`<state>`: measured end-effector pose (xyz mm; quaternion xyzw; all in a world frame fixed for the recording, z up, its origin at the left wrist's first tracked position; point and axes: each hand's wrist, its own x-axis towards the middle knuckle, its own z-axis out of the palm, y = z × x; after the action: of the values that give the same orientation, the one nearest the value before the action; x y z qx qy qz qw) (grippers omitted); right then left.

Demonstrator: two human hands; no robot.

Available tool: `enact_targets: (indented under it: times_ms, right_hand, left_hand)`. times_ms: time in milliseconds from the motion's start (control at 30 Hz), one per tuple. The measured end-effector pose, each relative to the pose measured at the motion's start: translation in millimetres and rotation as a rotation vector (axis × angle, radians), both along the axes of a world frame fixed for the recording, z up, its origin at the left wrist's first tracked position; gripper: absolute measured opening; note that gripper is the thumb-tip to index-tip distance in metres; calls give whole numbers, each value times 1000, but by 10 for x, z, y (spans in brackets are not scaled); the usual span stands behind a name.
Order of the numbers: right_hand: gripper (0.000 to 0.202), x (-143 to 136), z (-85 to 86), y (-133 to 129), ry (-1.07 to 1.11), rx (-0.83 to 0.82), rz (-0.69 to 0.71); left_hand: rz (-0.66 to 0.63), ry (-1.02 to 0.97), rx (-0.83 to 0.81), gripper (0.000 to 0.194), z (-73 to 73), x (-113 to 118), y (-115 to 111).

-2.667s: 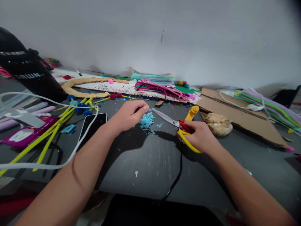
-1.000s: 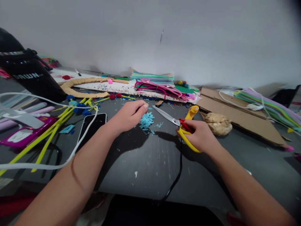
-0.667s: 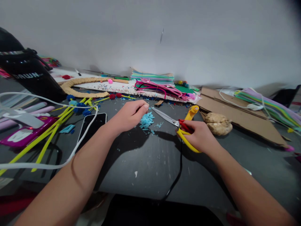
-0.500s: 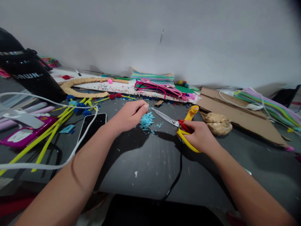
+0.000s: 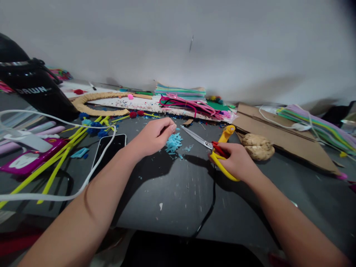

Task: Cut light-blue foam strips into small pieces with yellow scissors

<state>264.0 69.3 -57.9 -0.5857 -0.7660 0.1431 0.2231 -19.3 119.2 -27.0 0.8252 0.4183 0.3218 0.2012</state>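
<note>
My left hand (image 5: 159, 136) is closed in a pinch just left of and above a small heap of light blue cut pieces (image 5: 174, 142); whatever its fingertips hold is too small to make out. My right hand (image 5: 236, 160) grips scissors (image 5: 198, 138) with yellow and red handles. Their blades look closed and point up and left toward my left hand, without touching it. Finer blue bits (image 5: 188, 148) lie on the dark table (image 5: 178, 207) below the blades. Behind my right hand stands a yellow tool (image 5: 227, 132), partly covered.
A black bottle (image 5: 36, 83), purple glue gun (image 5: 36, 155), yellow stems (image 5: 59, 154) and phone (image 5: 109, 148) are at left, crossed by a white cable (image 5: 83, 191). At right lie cardboard (image 5: 286, 137) and a lumpy beige object (image 5: 257, 147). Pink pipe cleaners (image 5: 191, 105) lie behind.
The scissors and my right hand have shifted slightly right, widening the gap between the blade tips and my left hand. My left hand has hardly moved.
</note>
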Motion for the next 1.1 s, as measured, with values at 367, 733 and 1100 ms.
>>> enact_targets:
  times_ms: [367, 733, 1100]
  right_hand:
    - [21, -3, -1, 9, -23, -9, 15]
    - [20, 20, -3, 10, -31, 9, -8]
    - [31, -48, 35, -10, 48, 78, -122]
  left_hand:
    - [-12, -14, -6, 27, -7, -7, 6]
    - [2, -11, 2, 28, -41, -10, 27]
    - [9, 109, 5, 23, -94, -59, 64]
